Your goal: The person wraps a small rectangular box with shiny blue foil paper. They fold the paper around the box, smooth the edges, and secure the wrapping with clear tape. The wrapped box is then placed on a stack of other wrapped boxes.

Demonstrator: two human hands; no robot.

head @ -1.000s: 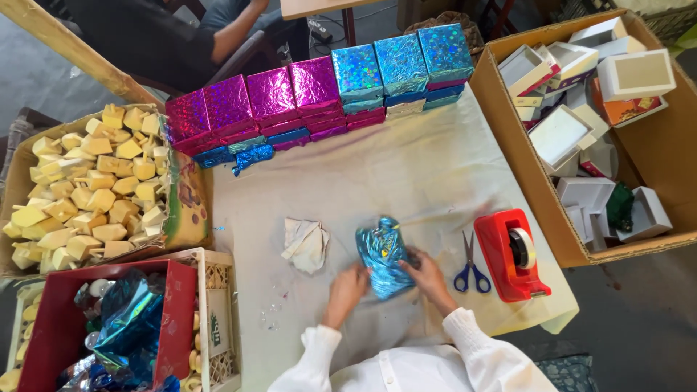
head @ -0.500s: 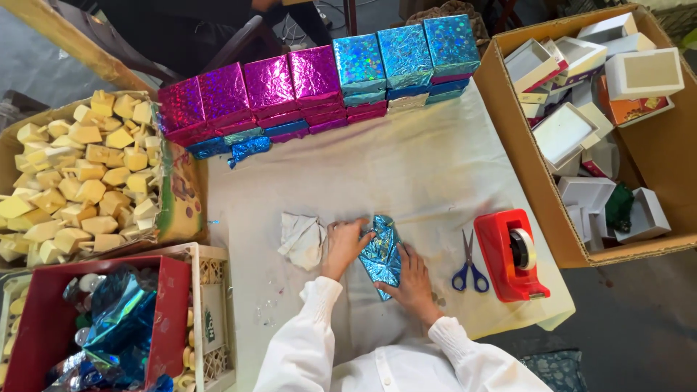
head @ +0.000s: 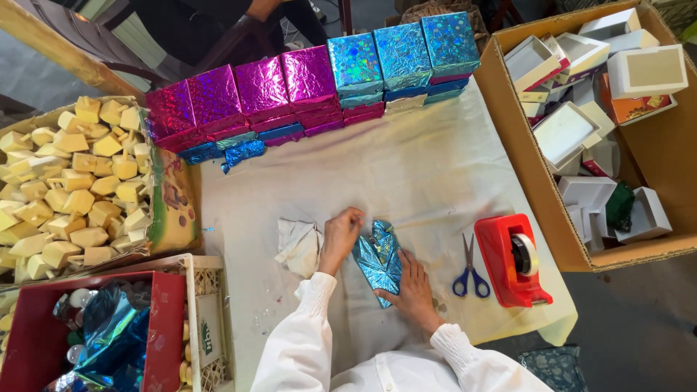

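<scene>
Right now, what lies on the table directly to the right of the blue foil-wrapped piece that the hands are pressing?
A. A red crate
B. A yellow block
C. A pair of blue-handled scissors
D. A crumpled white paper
C: the blue-handled scissors lie just right of the blue foil-wrapped piece, between it and the red tape dispenser; the crumpled white paper is on the other side.

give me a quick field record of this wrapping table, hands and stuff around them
left hand: pressing the upper left edge of the blue foil piece
right hand: flat on the foil's lower right
beside foil: crumpled white paper to its left
tools: blue scissors, red tape dispenser
back row: wrapped boxes, magenta and blue foil
surface: white cloth
right side: cardboard carton of white boxes
</scene>
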